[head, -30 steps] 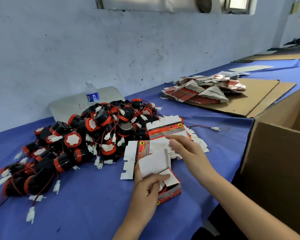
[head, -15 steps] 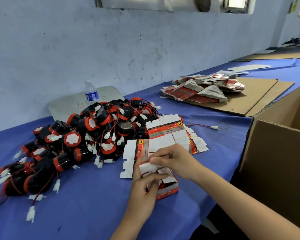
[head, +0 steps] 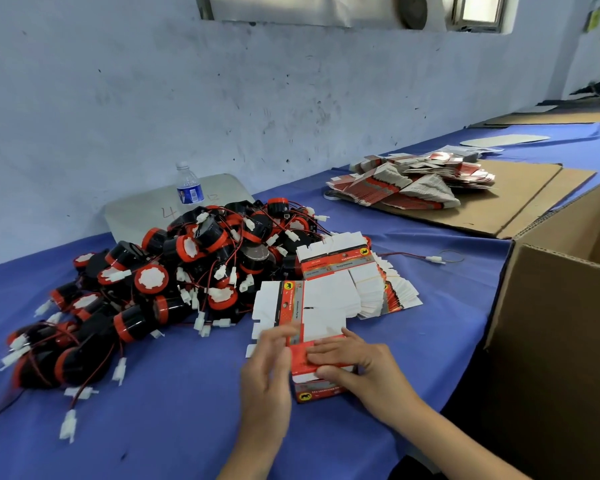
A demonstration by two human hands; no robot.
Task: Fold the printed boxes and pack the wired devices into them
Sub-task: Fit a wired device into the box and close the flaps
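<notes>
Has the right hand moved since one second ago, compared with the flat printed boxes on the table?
Yes. The right hand came toward the person, away from the stack of flat printed boxes, and now rests on the folded box.

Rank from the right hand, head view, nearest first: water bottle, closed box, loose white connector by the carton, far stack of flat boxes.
1. Closed box: under the right hand, fingers on its top.
2. Loose white connector: beyond the hand, right, near the carton.
3. Water bottle: far left, by the wall.
4. Far stack of flat boxes: back right, on cardboard.
</notes>
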